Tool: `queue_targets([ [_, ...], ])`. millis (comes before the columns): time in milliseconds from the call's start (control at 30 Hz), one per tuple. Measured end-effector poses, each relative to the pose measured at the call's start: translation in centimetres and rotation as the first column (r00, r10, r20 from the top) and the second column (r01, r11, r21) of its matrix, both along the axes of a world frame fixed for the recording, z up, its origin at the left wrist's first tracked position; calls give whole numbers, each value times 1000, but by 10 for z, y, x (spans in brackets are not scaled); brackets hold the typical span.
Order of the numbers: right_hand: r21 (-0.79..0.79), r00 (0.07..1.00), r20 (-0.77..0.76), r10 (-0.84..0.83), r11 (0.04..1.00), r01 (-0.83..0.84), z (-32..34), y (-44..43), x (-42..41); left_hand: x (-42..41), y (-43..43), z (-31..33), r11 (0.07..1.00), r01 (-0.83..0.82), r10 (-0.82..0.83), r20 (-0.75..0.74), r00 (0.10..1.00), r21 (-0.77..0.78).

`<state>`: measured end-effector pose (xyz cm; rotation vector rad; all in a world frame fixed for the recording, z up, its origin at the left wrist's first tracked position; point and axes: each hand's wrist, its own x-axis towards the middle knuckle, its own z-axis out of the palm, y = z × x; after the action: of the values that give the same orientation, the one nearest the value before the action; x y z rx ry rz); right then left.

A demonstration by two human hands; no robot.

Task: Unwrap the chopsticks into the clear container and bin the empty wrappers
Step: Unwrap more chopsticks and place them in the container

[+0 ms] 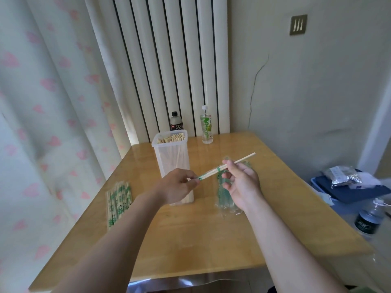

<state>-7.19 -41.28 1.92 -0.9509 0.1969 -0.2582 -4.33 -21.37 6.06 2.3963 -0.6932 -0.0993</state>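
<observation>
The pair of chopsticks point(243, 158) hangs in the air between both hands, half out of its thin green-printed wrapper point(208, 174). My left hand point(177, 187) pinches the sleeve's closed end between thumb and forefinger, and my right hand point(243, 182) pinches the bare wood just past the sleeve's mouth, its other fingers loose. I judge the sticks light and stiff, so a fingertip pinch mid-length is enough. The film looks flimsy and slick, best held at its very end so it slides off without bunching. By count there is one pair in the grip and one clear container point(167, 157) just beyond my left hand, already holding many bare sticks — too packed to number. A fan of wrapped pairs point(118, 199) lies to the left of the grip, overlapped beyond a sure count. A heap of empty wrappers point(222, 197) sits under my right hand on the table point(201, 240). Two bottles point(206, 125) stand well beyond the grip.
</observation>
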Motion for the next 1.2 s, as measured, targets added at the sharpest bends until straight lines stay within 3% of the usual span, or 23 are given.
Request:
queue_targets([
  [200, 112, 979, -54, -196, 973, 201, 8, -16, 4, 5, 14, -5, 1000, -24, 25, -45, 999, 6],
  [600, -21, 1000, 25, 1, 1000, 0, 4, 2, 1, 6, 14, -12, 998, -24, 21, -65, 998, -50],
  [833, 82, 986, 20, -165, 983, 162, 18, -19, 2, 4, 40, -6, 996, -88, 87, -61, 994, -13],
  [900, 89, 980, 21, -198, 977, 196, 20, -27, 1, 5, 55, 0, 986, -145, 141, -58, 988, -76],
  [1033, 50, 978, 20, -208, 977, 207, 17, -23, 3, 5, 69, 19, 902, -263, 250, -85, 965, -342],
  [1200, -46, 981, 36, -191, 980, 192, 17, 0, 10, 2, 62, 30, 856, -283, 287, -58, 956, -432],
])
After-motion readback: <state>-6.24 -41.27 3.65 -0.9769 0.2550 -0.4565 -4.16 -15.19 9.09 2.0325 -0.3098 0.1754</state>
